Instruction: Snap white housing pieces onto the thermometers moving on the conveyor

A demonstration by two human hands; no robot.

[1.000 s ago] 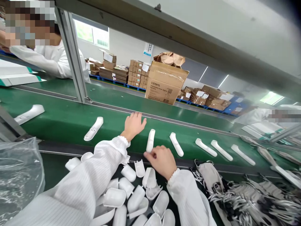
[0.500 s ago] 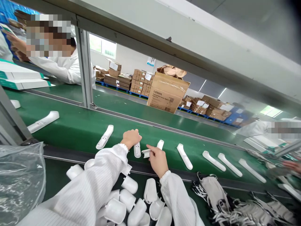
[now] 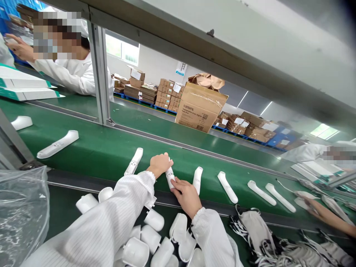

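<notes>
My left hand (image 3: 159,165) is closed around the upper end of a white handheld plastic device (image 3: 169,177), slim with a bent head, at the near side of the green belt. Fingers of my right hand (image 3: 188,197) press on its lower end, thumb and fingers close together. Whether a separate cover lies under those fingers is hidden. Just left of my hands lies a similar white device (image 3: 134,161) with small dark marks, and another white device (image 3: 197,180) lies to the right. Below my forearms is a pile of rounded white plastic covers (image 3: 154,220).
More white devices (image 3: 228,187) lie spaced along the green belt (image 3: 111,142). A co-worker's hand (image 3: 319,211) reaches in from the right. Grey pouches with cords (image 3: 257,226) are heaped at lower right, a clear plastic bag (image 3: 22,211) at left. A metal post (image 3: 99,74) stands ahead.
My right hand has moved onto the lower end of the device; the small white piece it held no longer shows. Devices have shifted right along the belt. A co-worker's hand reaches further in.
</notes>
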